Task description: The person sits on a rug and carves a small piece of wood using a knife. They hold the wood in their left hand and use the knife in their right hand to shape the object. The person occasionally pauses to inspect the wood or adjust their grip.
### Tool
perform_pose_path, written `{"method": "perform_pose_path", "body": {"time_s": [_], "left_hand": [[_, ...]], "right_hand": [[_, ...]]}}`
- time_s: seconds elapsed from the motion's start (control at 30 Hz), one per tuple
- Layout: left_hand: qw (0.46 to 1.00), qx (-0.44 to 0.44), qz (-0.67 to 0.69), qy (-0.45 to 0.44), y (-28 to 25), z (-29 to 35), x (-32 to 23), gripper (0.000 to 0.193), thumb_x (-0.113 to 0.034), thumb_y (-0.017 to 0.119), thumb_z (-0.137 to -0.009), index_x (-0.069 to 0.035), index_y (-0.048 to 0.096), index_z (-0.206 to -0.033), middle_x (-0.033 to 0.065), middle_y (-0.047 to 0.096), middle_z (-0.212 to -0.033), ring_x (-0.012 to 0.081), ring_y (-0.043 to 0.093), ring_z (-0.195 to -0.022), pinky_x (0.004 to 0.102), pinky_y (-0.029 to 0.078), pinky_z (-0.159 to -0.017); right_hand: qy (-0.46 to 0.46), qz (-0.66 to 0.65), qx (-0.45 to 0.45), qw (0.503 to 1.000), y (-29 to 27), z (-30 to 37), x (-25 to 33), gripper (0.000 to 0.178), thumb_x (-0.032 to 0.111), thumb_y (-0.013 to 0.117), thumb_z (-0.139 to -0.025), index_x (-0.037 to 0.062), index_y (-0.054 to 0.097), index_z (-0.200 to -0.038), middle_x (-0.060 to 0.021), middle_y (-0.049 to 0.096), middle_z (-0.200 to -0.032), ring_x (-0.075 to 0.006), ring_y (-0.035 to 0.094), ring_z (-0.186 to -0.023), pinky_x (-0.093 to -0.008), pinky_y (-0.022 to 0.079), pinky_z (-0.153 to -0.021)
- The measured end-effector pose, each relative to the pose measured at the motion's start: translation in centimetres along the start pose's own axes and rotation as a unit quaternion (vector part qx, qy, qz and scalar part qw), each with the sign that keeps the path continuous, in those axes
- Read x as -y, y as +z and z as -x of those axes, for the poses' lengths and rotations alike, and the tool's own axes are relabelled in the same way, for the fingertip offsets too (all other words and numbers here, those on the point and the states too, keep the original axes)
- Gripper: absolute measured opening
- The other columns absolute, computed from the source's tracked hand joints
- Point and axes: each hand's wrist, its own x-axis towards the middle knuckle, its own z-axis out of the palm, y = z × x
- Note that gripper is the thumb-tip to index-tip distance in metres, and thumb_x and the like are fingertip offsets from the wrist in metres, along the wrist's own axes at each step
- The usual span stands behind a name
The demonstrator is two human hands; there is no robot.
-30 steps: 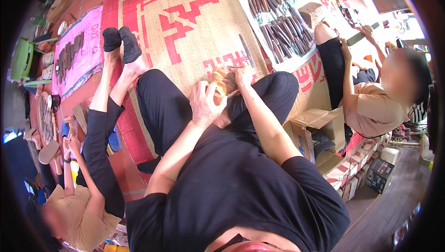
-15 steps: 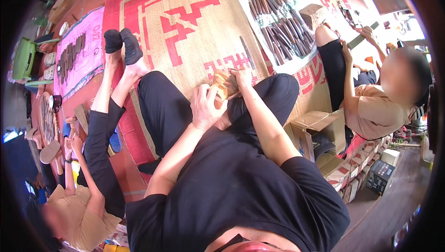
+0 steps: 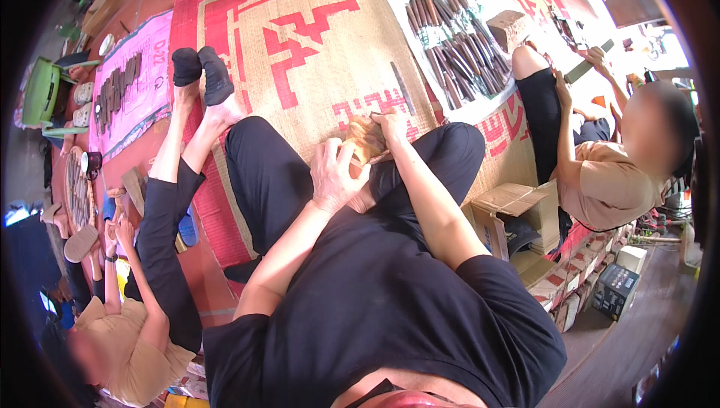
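Note:
A small brown-orange wood carving (image 3: 365, 138) with a rounded, uneven surface is held low over my crossed legs. My left hand (image 3: 335, 175) wraps its near left side, with fingers curled round it. At the carving's far right edge, my right hand (image 3: 392, 127) is closed in a pinch. Whatever lies between those fingers is too small to make out. Just beyond, a thin dark strip (image 3: 402, 87) lies on the red and straw-coloured mat (image 3: 330, 55).
Many wooden-handled carving tools (image 3: 457, 48) lie on a white cloth at the far right, near a wooden block (image 3: 507, 28). A person at the right holds a flat, dark green strip (image 3: 589, 63). An open cardboard box (image 3: 491, 232) stands right of my knee. Another person's feet (image 3: 202, 78) rest at the left.
The carving has turned slightly in my left hand, so its lit face shows differently. My right hand has shifted only a little along its edge.

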Motion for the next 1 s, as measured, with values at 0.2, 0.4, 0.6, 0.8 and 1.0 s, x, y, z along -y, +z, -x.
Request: {"method": "perform_pose_path", "body": {"time_s": [0.2, 0.4, 0.6, 0.8, 1.0], "left_hand": [[1.000, 0.011, -0.004, -0.010, -0.1, 0.1, -0.1, 0.045, -0.024, 0.080, -0.066, -0.009, 0.059, -0.102, 0.0105, 0.049, -0.099, 0.0313, 0.052, -0.093, 0.0435, 0.048, -0.080], [0.999, -0.003, 0.002, -0.032, 0.3, -0.4, -0.1, 0.045, -0.025, 0.081, -0.066, -0.009, 0.058, -0.102, 0.0106, 0.049, -0.099, 0.0310, 0.052, -0.093, 0.0440, 0.048, -0.078], [1.000, -0.003, -0.010, -0.010, 0.4, -0.7, -0.6, 0.044, -0.025, 0.080, -0.067, -0.009, 0.059, -0.101, 0.0105, 0.048, -0.100, 0.0311, 0.052, -0.092, 0.0441, 0.048, -0.078], [1.000, 0.013, -0.005, -0.015, 0.3, 0.1, -0.3, 0.044, -0.025, 0.080, -0.066, -0.009, 0.059, -0.101, 0.0106, 0.048, -0.100, 0.0312, 0.052, -0.093, 0.0443, 0.049, -0.077], [1.000, 0.002, -0.008, 0.001, 0.5, -0.6, -0.6, 0.045, -0.025, 0.080, -0.066, -0.009, 0.058, -0.102, 0.0107, 0.048, -0.099, 0.0311, 0.052, -0.092, 0.0437, 0.049, -0.077]], "right_hand": [[0.017, -0.168, 0.130, 0.977, -1.4, 2.8, 2.2, 0.024, 0.014, 0.079, -0.070, 0.0025, 0.058, -0.071, -0.0076, 0.061, -0.072, -0.0181, 0.057, -0.071, -0.0337, 0.045, -0.066], [-0.150, 0.020, 0.058, 0.987, -0.5, 2.7, 2.9, 0.022, 0.017, 0.075, -0.075, 0.0015, 0.059, -0.075, -0.0092, 0.062, -0.073, -0.0193, 0.058, -0.070, -0.0336, 0.046, -0.066], [-0.075, 0.024, -0.010, 0.997, 1.3, 0.9, 1.1, 0.028, 0.026, 0.077, -0.072, 0.0032, 0.062, -0.079, -0.0166, 0.067, -0.081, -0.0320, 0.064, -0.075, -0.0388, 0.049, -0.071], [-0.003, -0.101, 0.088, 0.991, -0.5, 1.4, 1.7, 0.030, 0.026, 0.077, -0.072, 0.0019, 0.063, -0.080, -0.0167, 0.066, -0.079, -0.0313, 0.064, -0.076, -0.0383, 0.049, -0.072], [-0.096, -0.040, 0.056, 0.993, 0.4, 1.2, 0.9, 0.020, 0.017, 0.075, -0.072, 0.0029, 0.061, -0.078, -0.0087, 0.062, -0.073, -0.0194, 0.058, -0.071, -0.0331, 0.046, -0.066]]}}
